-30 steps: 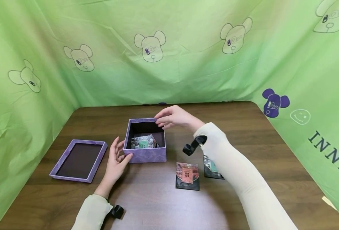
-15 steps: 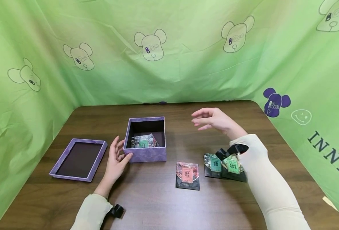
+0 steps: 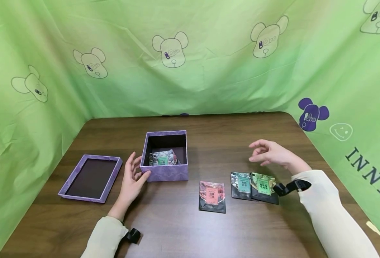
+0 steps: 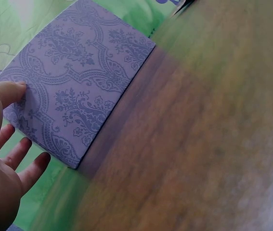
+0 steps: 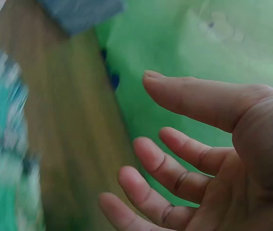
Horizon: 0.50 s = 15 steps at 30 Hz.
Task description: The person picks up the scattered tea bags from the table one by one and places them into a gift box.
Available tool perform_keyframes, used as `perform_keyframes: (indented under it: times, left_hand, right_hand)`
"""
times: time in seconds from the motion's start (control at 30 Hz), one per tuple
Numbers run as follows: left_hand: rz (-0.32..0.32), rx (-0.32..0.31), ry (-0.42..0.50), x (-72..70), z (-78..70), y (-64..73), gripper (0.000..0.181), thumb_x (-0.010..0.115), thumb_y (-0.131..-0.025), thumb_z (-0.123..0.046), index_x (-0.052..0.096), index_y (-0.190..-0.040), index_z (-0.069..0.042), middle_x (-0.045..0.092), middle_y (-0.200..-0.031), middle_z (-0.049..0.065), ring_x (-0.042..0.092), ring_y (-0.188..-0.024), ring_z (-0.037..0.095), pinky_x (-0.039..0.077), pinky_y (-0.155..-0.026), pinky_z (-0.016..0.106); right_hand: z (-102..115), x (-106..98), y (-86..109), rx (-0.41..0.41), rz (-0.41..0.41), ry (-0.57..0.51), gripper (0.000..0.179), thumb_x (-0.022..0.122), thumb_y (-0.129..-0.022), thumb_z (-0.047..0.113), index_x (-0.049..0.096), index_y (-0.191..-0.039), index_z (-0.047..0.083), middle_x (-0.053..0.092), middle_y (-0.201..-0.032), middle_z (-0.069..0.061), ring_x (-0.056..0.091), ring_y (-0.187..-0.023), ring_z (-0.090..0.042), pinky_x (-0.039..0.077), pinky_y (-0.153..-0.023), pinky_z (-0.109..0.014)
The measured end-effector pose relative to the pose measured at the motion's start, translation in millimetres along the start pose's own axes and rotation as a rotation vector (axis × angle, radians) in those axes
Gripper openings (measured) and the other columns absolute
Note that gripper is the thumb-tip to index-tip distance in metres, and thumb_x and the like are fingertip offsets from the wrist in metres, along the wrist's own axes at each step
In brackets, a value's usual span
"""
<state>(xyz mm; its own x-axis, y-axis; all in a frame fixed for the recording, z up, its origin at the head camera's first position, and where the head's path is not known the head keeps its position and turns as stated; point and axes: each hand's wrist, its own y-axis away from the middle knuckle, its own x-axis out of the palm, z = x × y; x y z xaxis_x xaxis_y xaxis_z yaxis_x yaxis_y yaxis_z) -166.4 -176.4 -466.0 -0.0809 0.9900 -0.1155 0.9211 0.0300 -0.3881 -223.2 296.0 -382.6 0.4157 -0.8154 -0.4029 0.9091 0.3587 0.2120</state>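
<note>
My left hand (image 3: pixel 133 182) is at the near left corner of an open purple patterned box (image 3: pixel 165 173), thumb on its front wall and fingers along its left side. Inside the box lie several tea sachets (image 3: pixel 162 159), the top one with a green label. The left wrist view shows the thumb (image 4: pixel 13 91) flat on the box's front face. My right hand (image 3: pixel 271 154) hovers above the table, bare and with fingers loosely bent, just behind two overlapping sachets. One of these is a teal-labelled sachet (image 3: pixel 241 186), the other a green-labelled sachet (image 3: pixel 263 187).
A red-labelled sachet (image 3: pixel 212 197) lies on the wooden table (image 3: pixel 177 222) between the box and the overlapping pair. The purple box lid (image 3: pixel 91 179) rests upturned to the left of my left hand. Green cloth (image 3: pixel 196 93) with printed bear heads hangs around the table.
My right hand has drawn away from the box's far right rim to the right and lower, over toward the overlapping sachets, which now show fully. My left hand stays at the box corner.
</note>
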Motion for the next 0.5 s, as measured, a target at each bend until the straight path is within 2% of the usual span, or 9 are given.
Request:
perform_keyframes:
  times: [0.13, 0.3, 0.37, 0.5]
  left_hand:
    - [0.001, -0.001, 0.008, -0.4, 0.5, 0.0, 0.08, 0.062, -0.086, 0.018, 0.019, -0.152, 0.005, 0.041, -0.142, 0.034, 0.047, -0.122, 0.026, 0.044, -0.088, 0.019]
    - [0.002, -0.003, 0.01, -0.4, 0.0, 0.0, 0.079, 0.062, -0.087, 0.018, 0.018, -0.152, 0.006, 0.04, -0.142, 0.034, 0.046, -0.122, 0.023, 0.044, -0.088, 0.019]
    - [0.002, -0.003, 0.007, -0.4, -0.5, 0.6, 0.079, 0.062, -0.087, 0.018, 0.018, -0.152, 0.006, 0.04, -0.142, 0.034, 0.047, -0.121, 0.02, 0.044, -0.088, 0.018]
    - [0.003, -0.003, 0.007, -0.3, -1.2, 0.8, 0.079, 0.062, -0.087, 0.018, 0.018, -0.152, 0.006, 0.04, -0.142, 0.035, 0.046, -0.121, 0.017, 0.044, -0.088, 0.018]
  right_hand:
    - [-24.9, -5.4, 11.6, 0.02, 0.003, 0.166, 0.062, 0.079, -0.082, 0.009, 0.046, -0.128, -0.015, 0.059, -0.098, -0.01, 0.056, -0.081, -0.015, 0.052, -0.067, -0.033]
    - [-44.1, -4.2, 27.4, -0.018, 0.022, 0.381, 0.062, 0.086, -0.072, 0.014, 0.056, -0.119, -0.013, 0.058, -0.105, -0.018, 0.053, -0.094, -0.027, 0.047, -0.078, -0.039]
    - [-48.7, -1.7, 32.9, -0.023, 0.01, 0.433, 0.063, 0.089, -0.068, 0.016, 0.058, -0.116, -0.009, 0.056, -0.105, -0.019, 0.05, -0.098, -0.032, 0.043, -0.081, -0.043]
    - [-53.7, 4.6, 39.7, -0.037, -0.054, 0.492, 0.057, 0.093, -0.06, 0.02, 0.064, -0.106, 0.001, 0.055, -0.102, -0.015, 0.044, -0.098, -0.034, 0.037, -0.08, -0.044]
